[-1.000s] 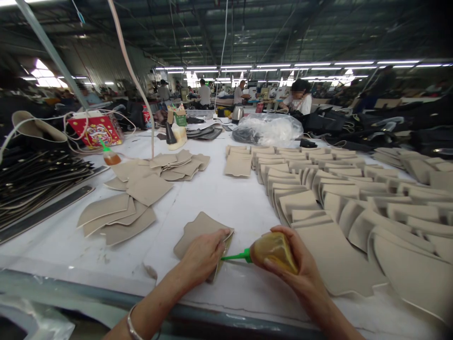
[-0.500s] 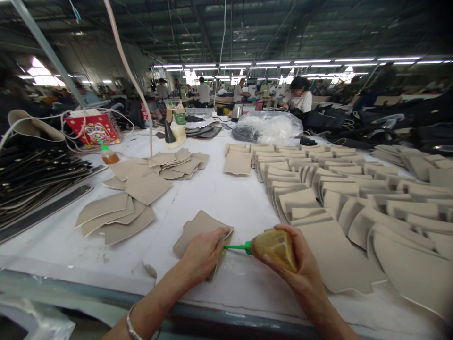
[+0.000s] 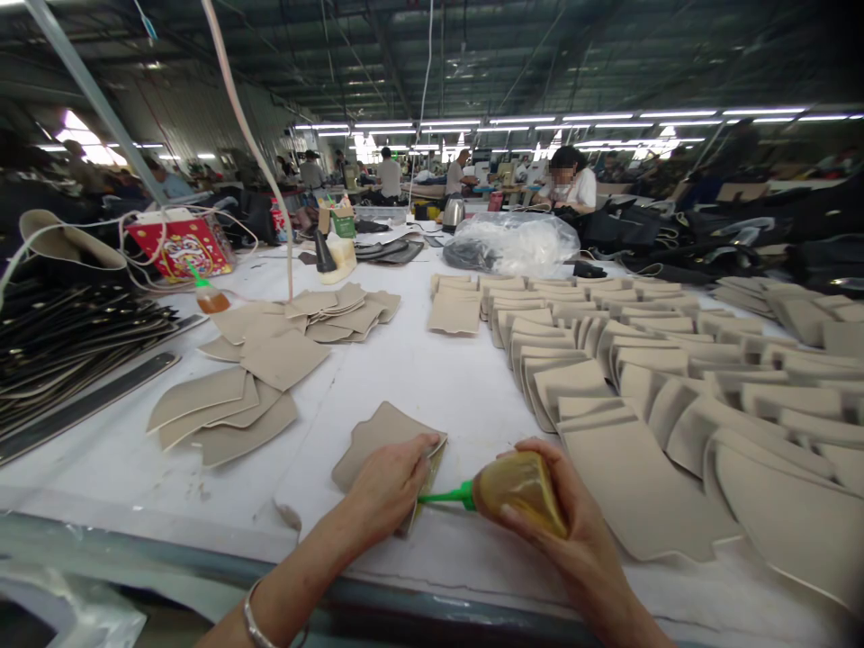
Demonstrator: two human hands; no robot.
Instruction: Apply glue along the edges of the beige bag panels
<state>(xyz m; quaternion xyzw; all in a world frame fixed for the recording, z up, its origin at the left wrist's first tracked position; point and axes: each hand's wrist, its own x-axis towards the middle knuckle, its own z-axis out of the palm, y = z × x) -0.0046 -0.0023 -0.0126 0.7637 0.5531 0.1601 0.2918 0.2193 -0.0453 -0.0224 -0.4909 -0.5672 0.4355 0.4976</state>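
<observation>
My left hand (image 3: 384,490) lies on a beige cut piece (image 3: 378,434) near the table's front edge, fingers curled over its right edge and lifting that edge slightly. My right hand (image 3: 560,522) is wrapped round an amber squeeze bottle (image 3: 519,490) lying on its side. Its green nozzle (image 3: 445,497) points left and its tip meets the piece's edge just under my left fingers.
Rows of overlapping beige pieces (image 3: 648,378) fill the table's right half. Loose beige pieces (image 3: 229,396) and a small pile (image 3: 344,315) lie to the left. Black strips (image 3: 60,342) are stacked at far left. A plastic bag (image 3: 513,243) and a second glue bottle (image 3: 206,292) sit farther back. Other people work beyond.
The bottle and my right hand have shifted slightly left and down, the nozzle tip sliding along the piece's edge. My left hand holds its place.
</observation>
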